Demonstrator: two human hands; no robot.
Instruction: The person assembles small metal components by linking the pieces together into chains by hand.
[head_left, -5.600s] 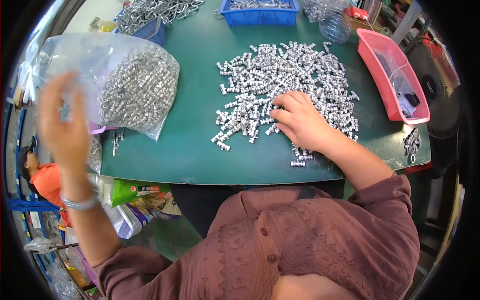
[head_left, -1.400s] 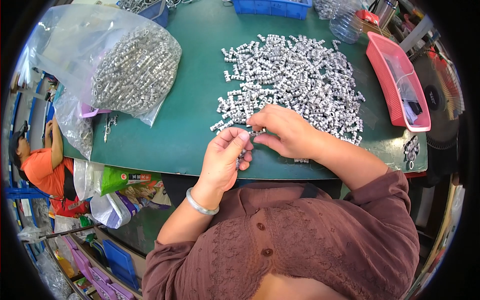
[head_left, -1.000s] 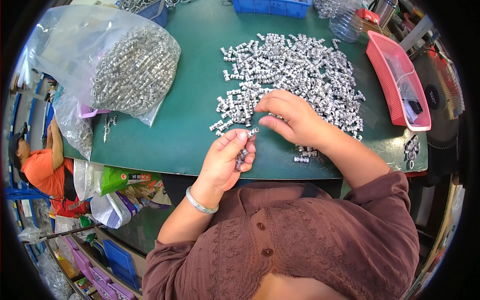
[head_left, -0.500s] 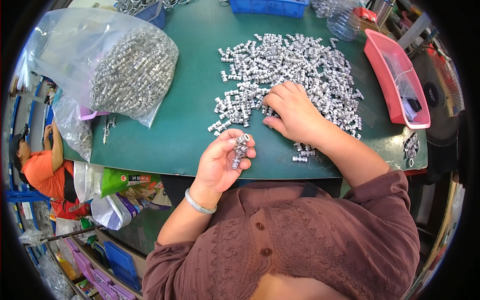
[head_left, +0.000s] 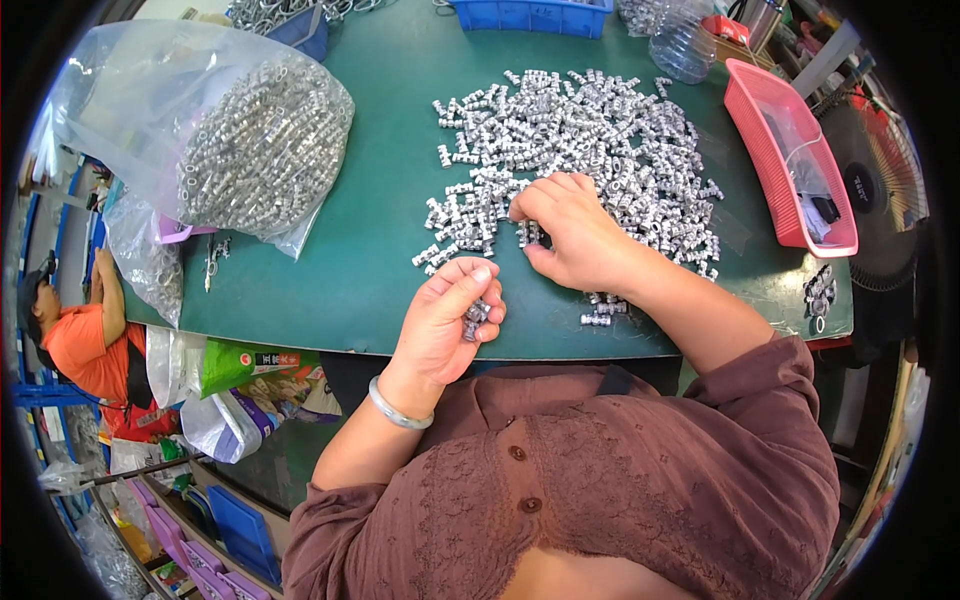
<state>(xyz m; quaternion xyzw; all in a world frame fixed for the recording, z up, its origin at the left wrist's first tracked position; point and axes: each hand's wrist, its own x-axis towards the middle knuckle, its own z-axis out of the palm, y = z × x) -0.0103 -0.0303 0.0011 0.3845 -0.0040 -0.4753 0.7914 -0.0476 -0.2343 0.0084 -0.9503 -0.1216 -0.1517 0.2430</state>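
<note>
My left hand (head_left: 440,315) is closed round a few small silvery metal parts (head_left: 475,320), short ribbed pieces with ring-shaped ends, held just above the table's near edge. The thumb lies over them and hides some. At the near side of a wide pile of like parts (head_left: 590,125), my right hand (head_left: 578,235) is bent down with thumb and fingers curled about a small metal part (head_left: 530,235). How firmly it is pinched is hard to see. A few stray parts (head_left: 598,318) lie below the right wrist.
The green table (head_left: 390,130) carries a clear bag (head_left: 265,140) full of similar parts at left. Blue bins (head_left: 535,15) stand at the back, with a clear plastic jar (head_left: 683,48). A pink basket (head_left: 790,150) is at right, near a fan (head_left: 870,190). A co-worker in orange (head_left: 85,340) is at far left.
My right hand has shifted slightly left, and its thumb and fingers now frame a metal part. The left thumb has folded over the parts in that palm, covering more of them.
</note>
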